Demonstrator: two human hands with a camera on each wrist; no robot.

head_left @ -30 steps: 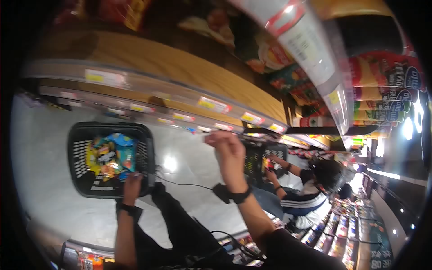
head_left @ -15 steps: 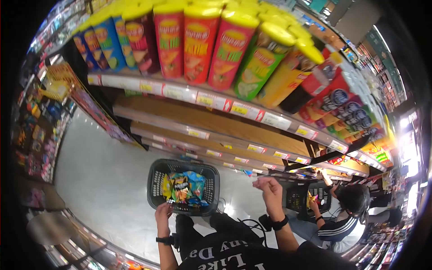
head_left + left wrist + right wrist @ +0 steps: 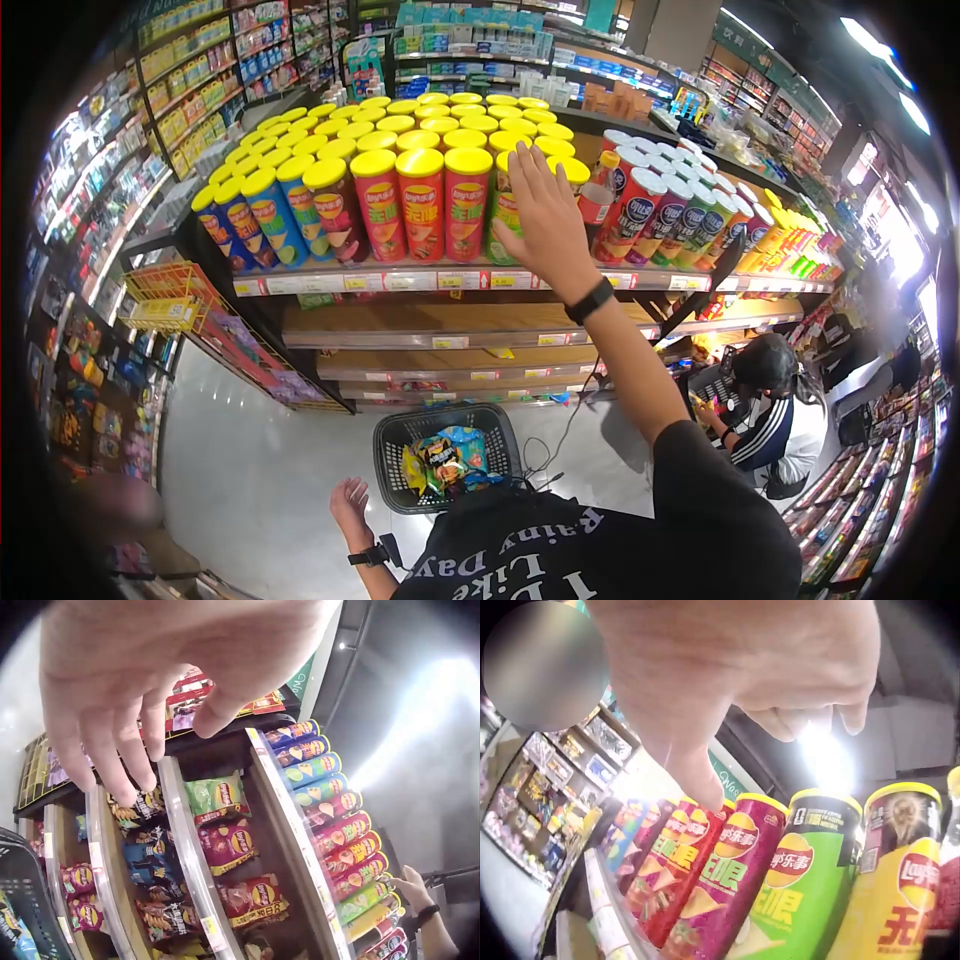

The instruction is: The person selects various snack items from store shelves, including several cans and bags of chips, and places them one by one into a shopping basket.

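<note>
My right hand (image 3: 548, 232) is over the top shelf with its fingers extended, in front of a green chip canister (image 3: 505, 212). In the right wrist view the hand (image 3: 742, 682) is above the green canister (image 3: 799, 877) and a magenta one (image 3: 731, 874), with nothing seen in its grip. My left hand (image 3: 352, 512) hangs beside the black basket (image 3: 383, 462), holding nothing. In the left wrist view its fingers spread loosely in front of shelves of chip bags (image 3: 217, 796). Bright snack bags (image 3: 450, 458) lie in the basket.
Yellow-lidded canisters (image 3: 382, 215) fill the top shelf, with white-lidded ones (image 3: 635, 212) to their right. Lower shelves (image 3: 430, 320) run below. A crouching person (image 3: 775, 420) is at the right near another basket. A yellow wire rack (image 3: 160, 300) stands at the left. Cables lie on the floor.
The head view has lifted from the floor and lower shelves to the canister tops. My right hand has risen from near the floor to the top shelf; my left has moved off the basket's rim.
</note>
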